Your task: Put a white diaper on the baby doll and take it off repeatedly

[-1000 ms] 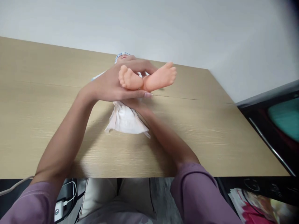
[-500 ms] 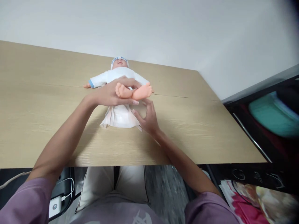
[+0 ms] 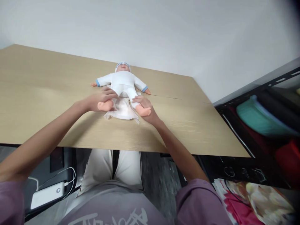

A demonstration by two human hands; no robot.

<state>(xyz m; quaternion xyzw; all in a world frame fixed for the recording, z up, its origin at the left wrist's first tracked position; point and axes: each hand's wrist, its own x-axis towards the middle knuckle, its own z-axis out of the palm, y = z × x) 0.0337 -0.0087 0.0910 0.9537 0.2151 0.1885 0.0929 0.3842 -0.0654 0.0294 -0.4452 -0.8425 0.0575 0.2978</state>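
Observation:
A baby doll (image 3: 123,78) in a white suit with blue cuffs and a white cap lies on its back, head away from me. Its legs are spread apart, bare feet pointing at me. My left hand (image 3: 104,97) is closed around the leg at the left, just behind the foot. Around the other leg, near the ankle, my right hand (image 3: 146,107) is curled. Between the legs, a white diaper (image 3: 124,111) lies unfolded on the table, its rear part hidden beneath the doll.
The wooden table (image 3: 187,125) reaches back to a white wall. At the right stands a dark shelf holding a teal item (image 3: 257,117). Below the front edge are a white power bank (image 3: 47,195) with a cable and colourful packaging (image 3: 264,200).
The doll's feet, held up together before, are now lowered and spread apart. My hands have separated, one at each leg. The view has shifted slightly.

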